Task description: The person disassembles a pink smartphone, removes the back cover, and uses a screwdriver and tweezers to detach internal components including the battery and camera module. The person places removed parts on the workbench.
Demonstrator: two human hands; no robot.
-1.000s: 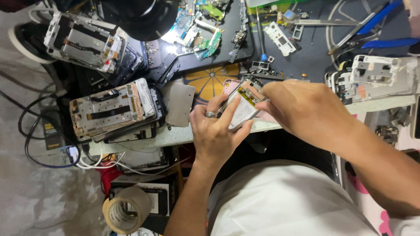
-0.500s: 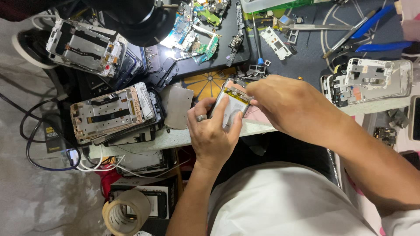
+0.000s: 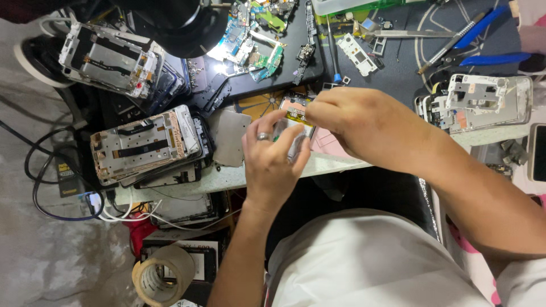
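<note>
Gripping a phone frame (image 3: 294, 122) w/ left hand (image 3: 273, 162) fingers clamped on it, right hand (image 3: 355, 122) pinching at its top edge, metal plate (image 3: 229, 138) just beside, tape roll (image 3: 162, 277) lying below bench.

Two hands (image 3: 273, 165) (image 3: 364, 122) – one tape roll (image 3: 162, 277), two blue-handled tools (image 3: 483, 25) (image 3: 492, 58)

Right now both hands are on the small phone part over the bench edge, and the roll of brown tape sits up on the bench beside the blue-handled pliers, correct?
Not quite. Both the left hand and right hand are on the small phone part, but the head view shows the roll of brown tape down below the bench, far from the blue-handled pliers.
</note>
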